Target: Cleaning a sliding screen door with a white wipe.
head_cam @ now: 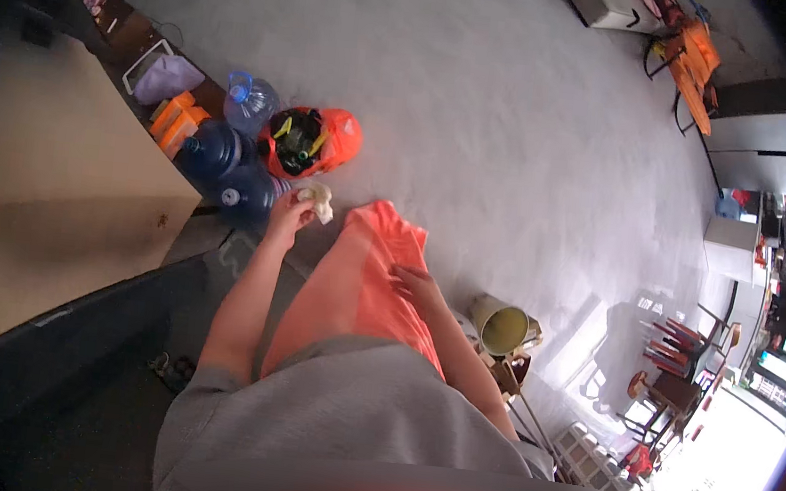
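My left hand is raised in front of me, its fingers pinched on a crumpled off-white cloth or wad of paper; which of the two I cannot tell. Behind and below it are large blue water jugs and an orange-red plastic bag with dark contents and yellow pieces. My right hand hangs against the coral-coloured trousers I wear, fingers slightly spread, with nothing visible in it. A grey shirt covers my torso at the bottom of the view.
Along the left runs a beige panel above a dark base. Orange boxes and a lilac bag sit beyond the jugs. By my right arm stands a pale bin among cardboard. Stacked chairs and cabinets stand farther right on the grey floor.
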Demonstrator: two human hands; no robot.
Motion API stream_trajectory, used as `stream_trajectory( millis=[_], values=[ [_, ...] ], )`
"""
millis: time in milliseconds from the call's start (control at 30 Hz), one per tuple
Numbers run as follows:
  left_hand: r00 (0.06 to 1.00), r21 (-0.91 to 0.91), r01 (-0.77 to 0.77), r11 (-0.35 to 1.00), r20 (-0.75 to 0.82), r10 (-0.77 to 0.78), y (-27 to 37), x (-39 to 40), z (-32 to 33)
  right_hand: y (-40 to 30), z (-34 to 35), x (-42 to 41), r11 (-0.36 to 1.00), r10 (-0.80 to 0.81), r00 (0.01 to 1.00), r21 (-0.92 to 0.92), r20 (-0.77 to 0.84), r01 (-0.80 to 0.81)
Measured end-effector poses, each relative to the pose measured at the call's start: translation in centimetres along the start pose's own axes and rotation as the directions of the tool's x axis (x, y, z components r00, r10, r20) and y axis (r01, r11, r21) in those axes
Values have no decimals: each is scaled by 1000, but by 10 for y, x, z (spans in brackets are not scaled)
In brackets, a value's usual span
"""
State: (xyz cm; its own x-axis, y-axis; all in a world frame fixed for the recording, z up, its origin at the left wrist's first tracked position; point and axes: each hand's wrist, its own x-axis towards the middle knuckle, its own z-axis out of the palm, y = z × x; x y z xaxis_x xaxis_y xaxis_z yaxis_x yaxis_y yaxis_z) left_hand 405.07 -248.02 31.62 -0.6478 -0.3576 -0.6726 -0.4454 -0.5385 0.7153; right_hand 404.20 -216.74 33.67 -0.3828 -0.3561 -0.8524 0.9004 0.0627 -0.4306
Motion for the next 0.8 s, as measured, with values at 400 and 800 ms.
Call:
stream_trajectory(
  millis=[400,800],
  values=[
    [923,542,361,759,-325,-207,-15,202,-75,35,-130,-1,961,-39,903,232,-427,151],
    [722,949,316,-17,-252,-644,-143,161,-57,58,-139,40,883,-336,627,-467,-703,-52]
  ],
)
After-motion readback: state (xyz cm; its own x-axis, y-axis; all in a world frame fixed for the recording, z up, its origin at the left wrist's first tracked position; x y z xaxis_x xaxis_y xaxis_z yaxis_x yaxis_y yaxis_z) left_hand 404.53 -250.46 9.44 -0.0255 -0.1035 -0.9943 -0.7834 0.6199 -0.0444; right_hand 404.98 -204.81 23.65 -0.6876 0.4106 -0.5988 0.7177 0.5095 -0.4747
